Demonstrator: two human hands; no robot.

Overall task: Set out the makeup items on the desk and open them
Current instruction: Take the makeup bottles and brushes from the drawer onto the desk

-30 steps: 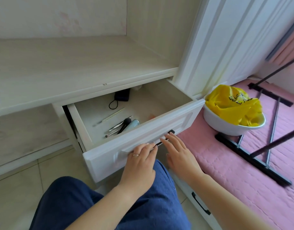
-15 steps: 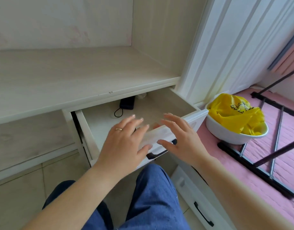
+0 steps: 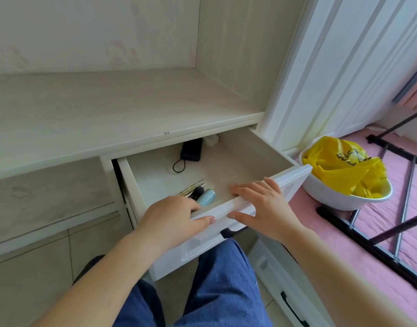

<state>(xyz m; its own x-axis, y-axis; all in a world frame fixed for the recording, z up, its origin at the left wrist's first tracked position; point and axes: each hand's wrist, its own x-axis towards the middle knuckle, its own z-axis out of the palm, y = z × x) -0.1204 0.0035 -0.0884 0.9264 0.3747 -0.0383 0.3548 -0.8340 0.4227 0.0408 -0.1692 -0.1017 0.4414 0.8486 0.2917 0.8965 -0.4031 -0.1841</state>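
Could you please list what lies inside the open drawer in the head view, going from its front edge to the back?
Light blue tube → slim pencils → black cord loop → dark pouch.

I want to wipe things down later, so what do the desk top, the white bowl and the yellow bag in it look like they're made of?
Desk top: pale wood-grain laminate or veneer by its printed streaks, matte. White bowl: smooth and faintly glossy, plastic or glazed ceramic; cannot tell which. Yellow bag: thin crinkled plastic film, shiny at the creases.
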